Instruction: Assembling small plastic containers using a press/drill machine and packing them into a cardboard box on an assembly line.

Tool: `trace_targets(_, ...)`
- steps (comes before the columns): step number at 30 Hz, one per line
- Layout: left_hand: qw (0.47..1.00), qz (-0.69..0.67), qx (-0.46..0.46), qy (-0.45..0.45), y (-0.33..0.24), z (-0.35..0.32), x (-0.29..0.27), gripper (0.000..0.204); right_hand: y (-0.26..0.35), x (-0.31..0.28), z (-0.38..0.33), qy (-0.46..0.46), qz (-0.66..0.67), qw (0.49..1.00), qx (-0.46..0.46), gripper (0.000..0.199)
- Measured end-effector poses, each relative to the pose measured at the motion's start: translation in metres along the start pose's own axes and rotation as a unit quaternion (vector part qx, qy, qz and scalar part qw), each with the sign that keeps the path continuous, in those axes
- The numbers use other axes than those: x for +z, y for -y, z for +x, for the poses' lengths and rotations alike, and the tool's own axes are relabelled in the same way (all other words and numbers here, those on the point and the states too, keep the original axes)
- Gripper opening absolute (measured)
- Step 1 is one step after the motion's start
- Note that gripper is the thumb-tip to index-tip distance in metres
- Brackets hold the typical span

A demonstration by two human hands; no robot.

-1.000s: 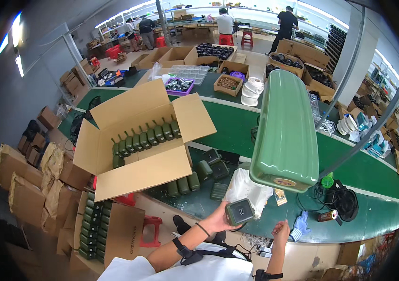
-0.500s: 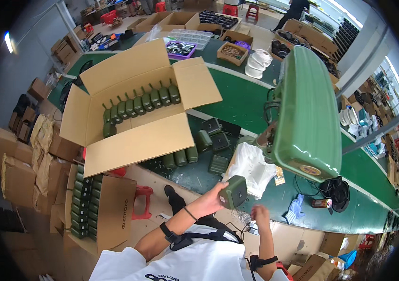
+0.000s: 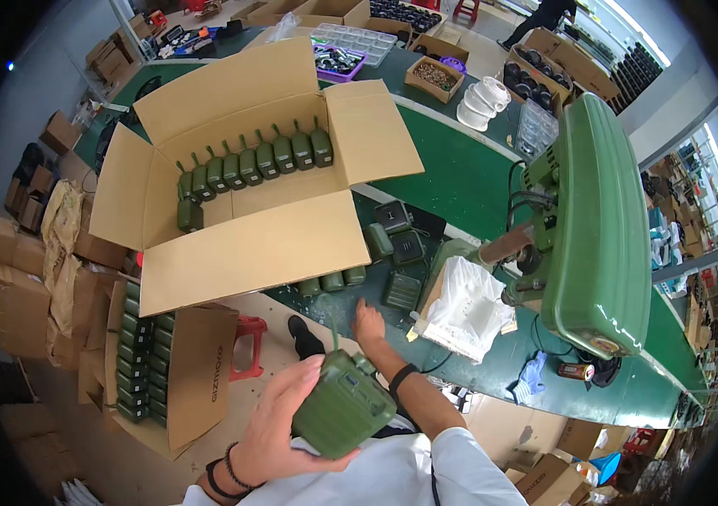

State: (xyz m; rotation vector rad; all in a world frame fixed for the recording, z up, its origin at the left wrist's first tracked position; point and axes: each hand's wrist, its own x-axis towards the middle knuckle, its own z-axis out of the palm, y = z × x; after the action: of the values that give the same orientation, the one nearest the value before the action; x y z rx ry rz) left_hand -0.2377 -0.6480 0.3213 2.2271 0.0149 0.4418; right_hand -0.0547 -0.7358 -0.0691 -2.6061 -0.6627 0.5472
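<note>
In my left hand (image 3: 279, 417), fingers wrapped round its side, is a green ribbed boxy device (image 3: 344, 409) with a thin green strap or stem at its top. It is held close to my body, tilted, a small dark port-like spot on its upper part. My right hand (image 3: 367, 324) reaches over the bench edge, a finger stretched out, seemingly holding nothing. Near it lie a ribbed green case piece (image 3: 402, 290), green bodies (image 3: 332, 282) partly hidden by a carton flap, and dark-faced square pieces (image 3: 408, 247).
An open carton (image 3: 249, 253) holds a row of green devices (image 3: 266, 158). A green bench machine (image 3: 599, 228) stands at right beside a white-lined tray (image 3: 465, 312). Right of it lie a blue glove (image 3: 531, 376) and a can (image 3: 576, 371). Another carton (image 3: 199, 379) of green devices stands lower left.
My left hand has brought the green device down and left, toward my body, and its orientation has changed. My right hand has moved left and up to the bench beside the green pieces.
</note>
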Motion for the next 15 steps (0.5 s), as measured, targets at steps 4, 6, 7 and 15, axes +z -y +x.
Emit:
trace_targets(4,0.999,0.019,0.043,-0.018,-0.006,-0.001,-0.015,0.123,0.0,-0.003,-0.001,0.052,-0.049,0.997,-0.013,0.043)
trace_targets(6,0.998,0.026,0.054,-0.018,-0.015,0.0,-0.018,0.123,-0.003,-0.011,-0.008,0.03,-0.084,0.995,-0.039,0.039)
trace_targets(7,0.997,0.034,0.062,-0.014,-0.019,0.002,-0.018,0.123,-0.009,-0.019,-0.01,0.022,-0.086,0.996,-0.032,0.039)
trace_targets(15,0.996,0.049,0.072,-0.032,-0.031,-0.009,-0.007,0.124,0.049,-0.271,-0.191,-0.011,0.594,0.801,-0.074,0.015)
